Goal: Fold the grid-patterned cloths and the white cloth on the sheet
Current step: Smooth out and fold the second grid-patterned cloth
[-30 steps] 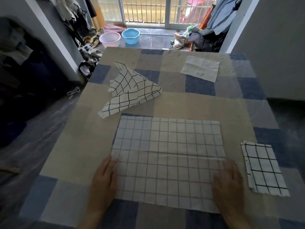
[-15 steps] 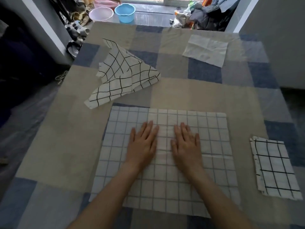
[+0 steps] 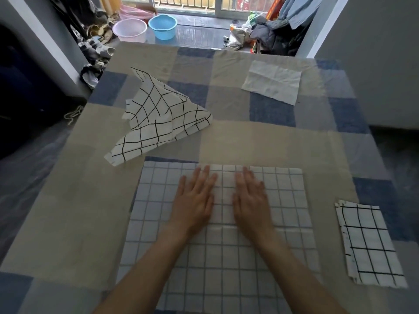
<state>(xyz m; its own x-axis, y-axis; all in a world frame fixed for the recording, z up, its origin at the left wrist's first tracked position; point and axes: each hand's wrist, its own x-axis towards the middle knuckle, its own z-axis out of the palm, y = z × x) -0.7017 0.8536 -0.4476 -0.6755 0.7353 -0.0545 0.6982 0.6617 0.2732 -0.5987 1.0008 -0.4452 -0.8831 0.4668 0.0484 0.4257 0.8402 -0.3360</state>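
- We have the large blue-grid white cloth (image 3: 222,236) lying flat at the near edge of the patchwork check sheet (image 3: 260,139), with a faint crease across its middle.
- Left hand (image 3: 195,200) and right hand (image 3: 250,200) lie side by side on its far half, fingers spread, palms down, gripping nothing.
- We judge this a smoothing step: press evenly, sweep outward to the corners, then align edges before creasing.
- Pending: crumpled black-grid cloth (image 3: 158,123) far-left, plain white cloth (image 3: 272,81) far-right. A folded black-grid cloth (image 3: 369,245) lies at the right edge.

Pink basin (image 3: 129,30) beside blue basin (image 3: 162,26), near shoes (image 3: 99,47)
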